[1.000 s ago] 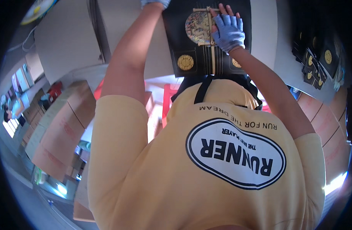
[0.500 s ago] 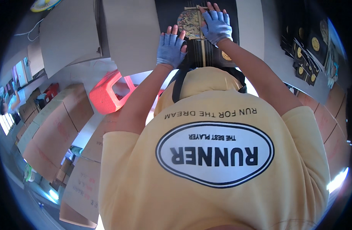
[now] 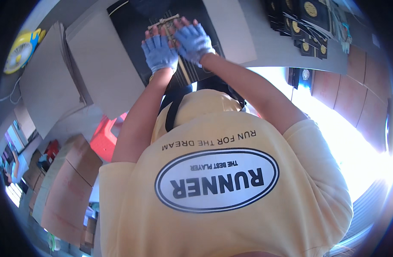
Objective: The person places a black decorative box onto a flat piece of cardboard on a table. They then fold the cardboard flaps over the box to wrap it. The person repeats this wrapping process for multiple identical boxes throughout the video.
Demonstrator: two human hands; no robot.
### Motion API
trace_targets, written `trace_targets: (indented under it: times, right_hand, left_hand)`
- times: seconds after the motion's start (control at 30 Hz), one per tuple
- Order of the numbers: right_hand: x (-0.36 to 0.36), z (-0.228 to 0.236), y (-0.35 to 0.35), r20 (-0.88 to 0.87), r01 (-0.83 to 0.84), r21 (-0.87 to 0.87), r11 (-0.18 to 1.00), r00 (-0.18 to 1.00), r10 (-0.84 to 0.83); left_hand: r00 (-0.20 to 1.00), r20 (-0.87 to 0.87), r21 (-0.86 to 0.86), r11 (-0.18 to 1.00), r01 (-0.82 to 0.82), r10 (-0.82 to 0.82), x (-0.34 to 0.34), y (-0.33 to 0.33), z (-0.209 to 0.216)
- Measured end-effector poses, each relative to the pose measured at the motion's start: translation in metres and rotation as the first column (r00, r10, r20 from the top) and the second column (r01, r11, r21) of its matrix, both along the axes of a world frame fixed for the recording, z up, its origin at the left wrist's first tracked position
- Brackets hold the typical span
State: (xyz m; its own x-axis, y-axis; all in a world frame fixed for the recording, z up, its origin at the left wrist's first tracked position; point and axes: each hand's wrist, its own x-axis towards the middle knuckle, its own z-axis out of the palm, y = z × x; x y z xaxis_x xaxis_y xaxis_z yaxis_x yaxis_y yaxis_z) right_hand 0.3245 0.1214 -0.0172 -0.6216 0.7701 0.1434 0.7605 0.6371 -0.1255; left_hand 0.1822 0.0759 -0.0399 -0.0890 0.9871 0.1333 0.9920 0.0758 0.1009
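Note:
Both my hands wear blue-grey fingerless gloves and lie flat on a large black sheet (image 3: 132,30) with gold decoration. My left hand (image 3: 160,53) rests on the lower part of the gold design, its fingers stretched upward. Beside it, my right hand (image 3: 194,42) lies a little farther out with its fingers extended. The two hands nearly touch. A gold scroll-like bar (image 3: 164,20) shows just past the fingertips. Most of the round patterned picture under my hands is hidden. Neither hand is closed on anything.
Grey board (image 3: 98,60) lies left of the black sheet, beside stacked cardboard sheets (image 3: 46,77). A yellow-and-blue fan (image 3: 21,53) stands far left. Black pieces with gold medallions (image 3: 310,10) lie at right. A red stool (image 3: 103,139) and cartons (image 3: 68,184) stand lower left; another person (image 3: 16,165) is beyond.
My left hand has moved from beside the round picture onto it, close to my right hand. The whole view has shifted and tilted, with the black sheet now farther left.

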Motion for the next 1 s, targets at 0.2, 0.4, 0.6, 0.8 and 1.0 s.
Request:
trace_targets:
  times: [0.2, 0.4, 0.6, 0.8, 1.0]
  right_hand:
    - [0.064, 0.028, -0.070, 0.147, -0.135, -0.301, 0.944, 0.972, 0.185]
    - [0.046, 0.031, 0.036, 0.267, -0.059, -0.214, 0.975, 0.957, 0.117]
    - [-0.022, -0.007, 0.239, 0.123, -0.034, 0.037, 0.999, 0.992, 0.029]
    - [-0.051, 0.001, 0.305, 0.058, -0.052, 0.083, 0.995, 0.997, 0.047]
    - [-0.002, -0.002, 0.162, 0.246, -0.441, 0.144, 0.886, 0.883, 0.400]
  left_hand:
    - [0.997, 0.077, 0.001, 1.000, -0.001, 0.001, 0.000, 0.000, 0.018]
    - [0.981, 0.194, 0.012, 1.000, 0.008, -0.010, 0.002, 0.002, 0.023]
    - [0.980, 0.200, -0.022, 1.000, 0.001, 0.003, 0.004, -0.002, 0.024]
    - [0.985, 0.171, -0.070, 0.997, 0.014, -0.002, 0.003, 0.002, 0.030]
    - [0.991, 0.130, 0.099, 0.995, 0.020, -0.033, 0.001, 0.008, 0.013]
